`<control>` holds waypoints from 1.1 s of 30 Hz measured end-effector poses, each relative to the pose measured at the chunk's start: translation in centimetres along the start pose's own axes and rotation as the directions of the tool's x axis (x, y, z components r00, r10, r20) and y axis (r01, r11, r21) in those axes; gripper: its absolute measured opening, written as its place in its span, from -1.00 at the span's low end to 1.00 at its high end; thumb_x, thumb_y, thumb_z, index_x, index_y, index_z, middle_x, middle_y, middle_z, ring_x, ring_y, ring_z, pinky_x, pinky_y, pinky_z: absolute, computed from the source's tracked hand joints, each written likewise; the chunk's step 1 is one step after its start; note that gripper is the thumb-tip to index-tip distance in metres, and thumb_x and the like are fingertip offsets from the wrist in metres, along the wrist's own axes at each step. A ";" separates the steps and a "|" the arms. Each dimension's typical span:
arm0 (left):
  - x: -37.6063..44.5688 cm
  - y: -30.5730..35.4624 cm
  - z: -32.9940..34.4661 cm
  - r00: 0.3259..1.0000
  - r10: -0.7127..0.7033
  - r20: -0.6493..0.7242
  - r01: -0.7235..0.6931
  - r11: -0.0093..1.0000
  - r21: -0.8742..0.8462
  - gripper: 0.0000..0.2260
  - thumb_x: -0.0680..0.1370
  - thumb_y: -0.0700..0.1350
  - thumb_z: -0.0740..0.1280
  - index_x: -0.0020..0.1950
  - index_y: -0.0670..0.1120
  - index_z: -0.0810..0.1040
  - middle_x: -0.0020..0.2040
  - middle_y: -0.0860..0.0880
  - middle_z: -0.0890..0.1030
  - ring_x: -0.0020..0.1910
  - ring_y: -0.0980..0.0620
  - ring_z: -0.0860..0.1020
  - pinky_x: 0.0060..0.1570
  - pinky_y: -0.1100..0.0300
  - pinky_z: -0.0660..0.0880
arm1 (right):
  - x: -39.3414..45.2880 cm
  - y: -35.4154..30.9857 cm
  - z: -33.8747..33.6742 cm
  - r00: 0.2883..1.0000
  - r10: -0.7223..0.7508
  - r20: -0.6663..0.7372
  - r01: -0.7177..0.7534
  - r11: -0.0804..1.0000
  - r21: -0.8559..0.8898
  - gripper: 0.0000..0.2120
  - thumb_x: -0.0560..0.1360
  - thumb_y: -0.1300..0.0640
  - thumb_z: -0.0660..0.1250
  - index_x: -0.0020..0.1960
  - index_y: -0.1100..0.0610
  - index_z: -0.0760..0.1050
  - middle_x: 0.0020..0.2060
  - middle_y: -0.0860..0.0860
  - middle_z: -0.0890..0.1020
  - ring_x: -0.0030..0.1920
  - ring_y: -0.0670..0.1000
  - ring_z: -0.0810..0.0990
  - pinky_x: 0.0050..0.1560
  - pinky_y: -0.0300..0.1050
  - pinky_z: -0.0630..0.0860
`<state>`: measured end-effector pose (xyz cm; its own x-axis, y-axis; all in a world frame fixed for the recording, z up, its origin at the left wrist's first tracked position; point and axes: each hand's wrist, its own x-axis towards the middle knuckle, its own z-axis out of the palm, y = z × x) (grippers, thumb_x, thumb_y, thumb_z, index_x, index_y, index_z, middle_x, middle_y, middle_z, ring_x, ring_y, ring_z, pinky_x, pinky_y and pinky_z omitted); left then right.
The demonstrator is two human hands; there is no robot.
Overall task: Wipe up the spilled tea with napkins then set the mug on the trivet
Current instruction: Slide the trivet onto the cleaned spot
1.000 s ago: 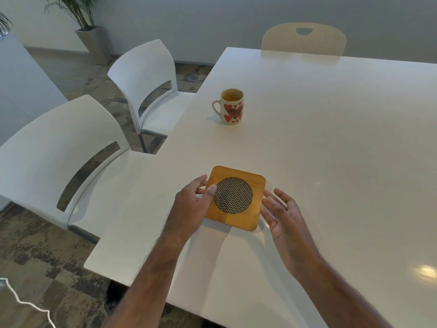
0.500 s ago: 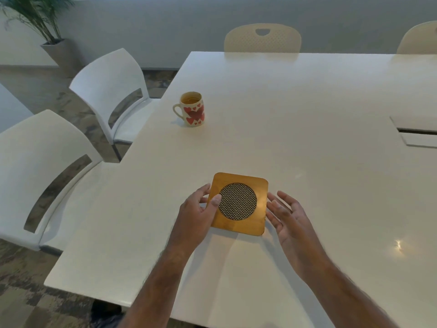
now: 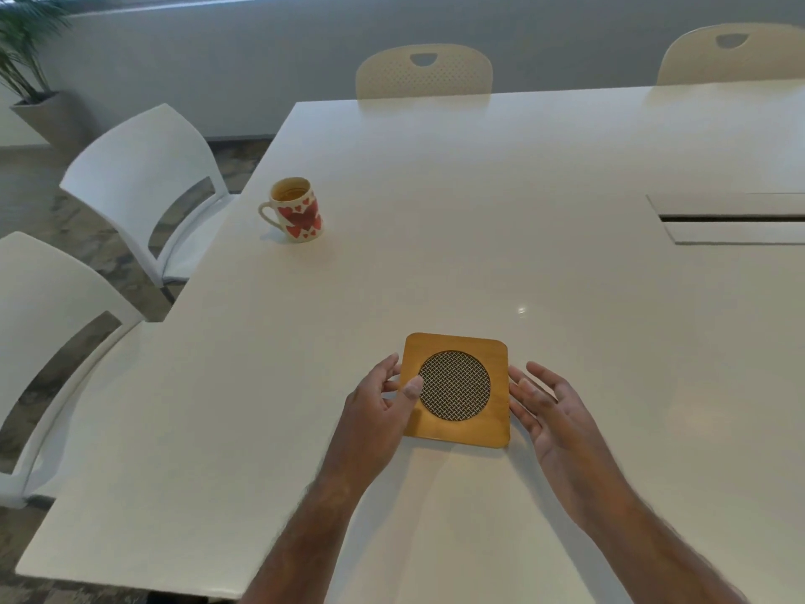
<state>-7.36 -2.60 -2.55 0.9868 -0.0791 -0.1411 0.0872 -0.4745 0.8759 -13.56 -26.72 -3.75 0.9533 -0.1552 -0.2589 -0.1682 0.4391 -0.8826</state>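
Note:
A square bamboo trivet [image 3: 455, 342] with a round woven metal centre lies flat on the white table [image 3: 479, 211], near the front edge. My left hand [image 3: 379, 411] pinches its left edge, thumb on top and fingers along the side. My right hand [image 3: 544, 407] is open, palm turned inward, fingertips just at the trivet's right edge. A white mug [image 3: 298, 211] with red hearts stands upright far to the left, close to the table's left edge, handle pointing left, with tea inside. Both hands are well away from it.
Two white chairs [image 3: 139, 167] [image 3: 39, 320] stand along the table's left side and two cream chairs [image 3: 424, 71] [image 3: 732, 50] at the far side. A cable hatch [image 3: 732, 220] is set into the table at the right. A potted plant [image 3: 26, 45] stands back left.
The trivet has turned slightly clockwise under my hands and sits squarer to me. My view has swung to the right, so the mug appears further left. Both hands stay at the trivet's sides.

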 end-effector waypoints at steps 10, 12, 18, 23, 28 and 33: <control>-1.3 1.1 2.9 0.998 -0.028 0.064 0.025 0.999 0.038 -0.46 0.64 0.17 0.37 0.59 0.03 0.40 0.23 0.21 0.59 0.04 0.54 0.55 -0.05 0.59 0.44 | -1.0 -0.6 -2.8 1.000 0.005 -0.012 -0.005 1.000 -0.016 -0.47 0.55 0.10 0.38 0.49 0.07 0.36 0.35 0.02 0.64 0.37 0.02 0.60 0.33 -0.12 0.53; -1.6 1.3 3.2 0.997 -0.035 0.064 0.032 0.998 0.049 -0.46 0.64 0.17 0.37 0.58 0.03 0.42 0.18 0.22 0.59 0.03 0.47 0.58 -0.07 0.59 0.44 | -1.1 -0.7 -2.9 1.000 0.012 -0.013 -0.012 1.000 -0.011 -0.47 0.54 0.09 0.39 0.48 0.08 0.37 0.35 0.02 0.64 0.37 0.02 0.60 0.32 -0.14 0.54; -2.0 1.2 3.3 0.996 -0.034 0.079 0.024 0.992 0.121 -0.45 0.64 0.23 0.33 0.60 0.09 0.38 0.35 0.09 0.58 0.21 0.20 0.61 0.20 0.32 0.54 | -1.4 -0.8 -2.7 1.000 0.028 -0.010 -0.029 0.999 -0.046 -0.34 0.43 -0.06 0.49 0.48 0.01 0.40 0.38 -0.07 0.61 0.41 -0.04 0.56 0.54 0.05 0.34; -2.2 1.1 3.7 0.996 -0.049 0.081 0.036 0.989 0.144 -0.46 0.64 0.24 0.32 0.59 0.10 0.38 0.44 0.01 0.52 0.32 0.09 0.58 0.38 0.06 0.54 | -1.2 -1.2 -2.6 0.999 0.029 -0.030 -0.031 0.996 -0.082 -0.16 0.26 -0.28 0.63 0.44 -0.10 0.41 0.40 -0.12 0.59 0.41 -0.09 0.55 0.57 0.14 0.26; -2.3 0.9 3.8 0.997 -0.045 0.056 0.037 0.991 0.127 -0.48 0.63 0.24 0.32 0.56 0.10 0.41 0.42 0.01 0.53 0.29 0.08 0.60 0.36 0.06 0.55 | -1.1 -1.9 -2.7 0.999 0.031 -0.035 -0.034 0.995 -0.099 -0.29 0.32 -0.21 0.58 0.41 -0.12 0.44 0.38 -0.12 0.60 0.39 -0.10 0.56 0.57 0.14 0.28; -2.3 0.9 3.6 0.999 -0.042 0.004 0.041 0.989 0.143 -0.53 0.62 0.29 0.30 0.51 0.23 0.42 0.39 0.06 0.49 0.27 0.10 0.58 0.28 0.09 0.55 | -0.3 -2.1 -2.9 1.000 -0.005 -0.025 0.001 0.986 -0.165 -0.52 0.52 0.00 0.49 0.40 -0.08 0.43 0.35 -0.12 0.61 0.37 -0.15 0.56 0.49 0.00 0.39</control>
<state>-10.03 -6.01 -3.10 0.9818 -0.0625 -0.1792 0.1070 -0.5976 0.7946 -14.25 -30.17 -2.98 0.9477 -0.1791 -0.2641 -0.2065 0.2866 -0.9355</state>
